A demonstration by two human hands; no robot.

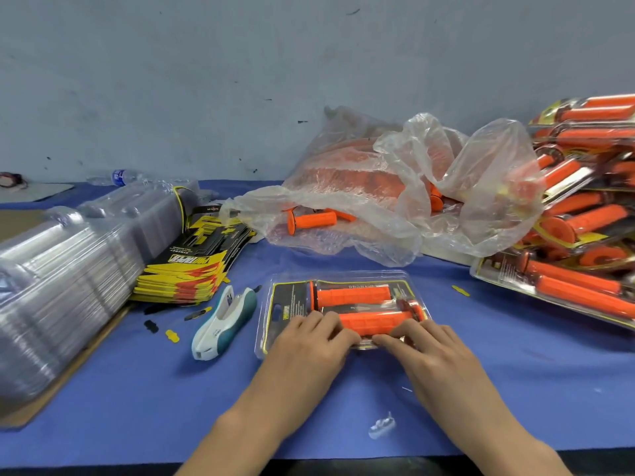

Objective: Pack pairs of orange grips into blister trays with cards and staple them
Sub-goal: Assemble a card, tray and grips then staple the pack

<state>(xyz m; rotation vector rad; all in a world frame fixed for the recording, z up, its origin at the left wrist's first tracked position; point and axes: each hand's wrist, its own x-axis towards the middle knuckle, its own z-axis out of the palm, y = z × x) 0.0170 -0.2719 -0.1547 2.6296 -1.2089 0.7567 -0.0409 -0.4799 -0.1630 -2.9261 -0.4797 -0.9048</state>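
The blister tray (343,274) lies flat on the blue bench (137,389), about midway along it and nearer the front edge than the wall. A dark card (292,300) with a yellow border sits in it, and 2 orange grips lie on the card side by side, parallel to the front edge: the far grip (352,295) has its flange to the left, and the near grip (374,321) has its flange to the right.

Both hands are on the tray's front rim. The left hand (309,341) covers the left end of the near grip, its fingers bent and pointing right. The right hand (426,345) comes in from the other side, with its fingers bent and the tips almost meeting those of the left. The thumbs are hidden, so I cannot tell whether either hand pinches the rim or only presses on it.

A white and teal stapler (225,321) lies just to the left of the tray. Behind it is a slumped stack of cards (192,269), and a long stack of clear trays (68,269) runs toward the left edge. A water bottle (120,176) lies near the back left. Against the wall, a crumpled plastic bag (378,201) holds loose grips, and 1 loose grip (311,219) shows at its mouth. Finished packs (584,218) are heaped at the right edge. A small pale scrap (382,424) lies near the front edge.
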